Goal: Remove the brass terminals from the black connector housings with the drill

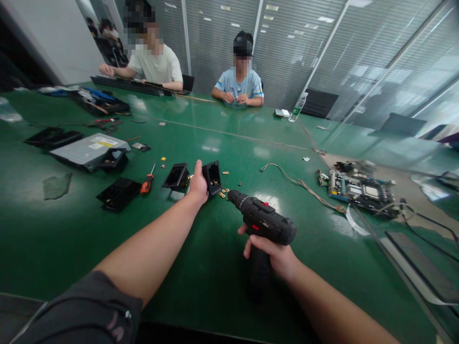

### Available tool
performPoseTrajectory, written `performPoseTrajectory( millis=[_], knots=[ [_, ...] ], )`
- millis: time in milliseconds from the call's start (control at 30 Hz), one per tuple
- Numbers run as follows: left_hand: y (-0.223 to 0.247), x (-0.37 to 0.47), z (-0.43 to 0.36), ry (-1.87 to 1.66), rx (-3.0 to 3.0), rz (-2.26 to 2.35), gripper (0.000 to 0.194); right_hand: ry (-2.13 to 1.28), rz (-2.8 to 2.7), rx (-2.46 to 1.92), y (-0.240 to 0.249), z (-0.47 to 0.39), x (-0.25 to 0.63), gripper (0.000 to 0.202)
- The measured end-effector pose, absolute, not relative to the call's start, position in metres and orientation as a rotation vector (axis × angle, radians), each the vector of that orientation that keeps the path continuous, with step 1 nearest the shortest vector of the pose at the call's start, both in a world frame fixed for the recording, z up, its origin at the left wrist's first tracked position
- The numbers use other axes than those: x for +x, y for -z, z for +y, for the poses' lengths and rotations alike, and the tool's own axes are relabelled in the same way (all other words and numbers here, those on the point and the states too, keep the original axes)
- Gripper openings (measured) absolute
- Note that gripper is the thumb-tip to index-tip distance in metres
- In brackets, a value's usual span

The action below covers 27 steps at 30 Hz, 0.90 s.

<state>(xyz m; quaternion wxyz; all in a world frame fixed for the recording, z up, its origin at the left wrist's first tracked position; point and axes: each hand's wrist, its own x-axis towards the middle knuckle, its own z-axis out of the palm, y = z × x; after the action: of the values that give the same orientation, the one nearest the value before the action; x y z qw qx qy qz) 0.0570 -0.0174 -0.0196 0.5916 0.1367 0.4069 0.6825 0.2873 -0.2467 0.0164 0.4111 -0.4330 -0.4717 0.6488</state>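
Note:
My left hand (198,185) is closed around the side of a black plastic box (213,177), its hollow side turned toward the drill. In my right hand (270,251) is a black cordless drill (267,220), gripped by the handle and aimed left. The drill's bit reaches to the box's opening; whether it touches a screw I cannot tell. Small brass-coloured plates (222,193) lie under the box and drill tip. Just left of my left hand stands a similar black plastic box (175,176).
An orange-handled screwdriver (147,184) and another black part (118,193) lie left. Behind them is a grey metal unit (89,149). A circuit board (362,191) and cable (301,181) are at right. Two people sit across the green table (201,286), near a bottle (297,107).

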Motion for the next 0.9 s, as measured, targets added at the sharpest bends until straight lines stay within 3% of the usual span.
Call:
performPoseTrajectory(
  millis=[733, 900],
  knots=[
    [0.007, 0.054, -0.027, -1.457, 0.368, 0.928, 0.072, -1.580, -1.223, -1.009, -0.020, -0.256, 0.293, 0.045],
    [0.008, 0.054, -0.025, -1.454, 0.371, 0.925, 0.066, -1.590, -1.220, -1.003, -0.024, -0.257, 0.292, 0.048]
  ],
)
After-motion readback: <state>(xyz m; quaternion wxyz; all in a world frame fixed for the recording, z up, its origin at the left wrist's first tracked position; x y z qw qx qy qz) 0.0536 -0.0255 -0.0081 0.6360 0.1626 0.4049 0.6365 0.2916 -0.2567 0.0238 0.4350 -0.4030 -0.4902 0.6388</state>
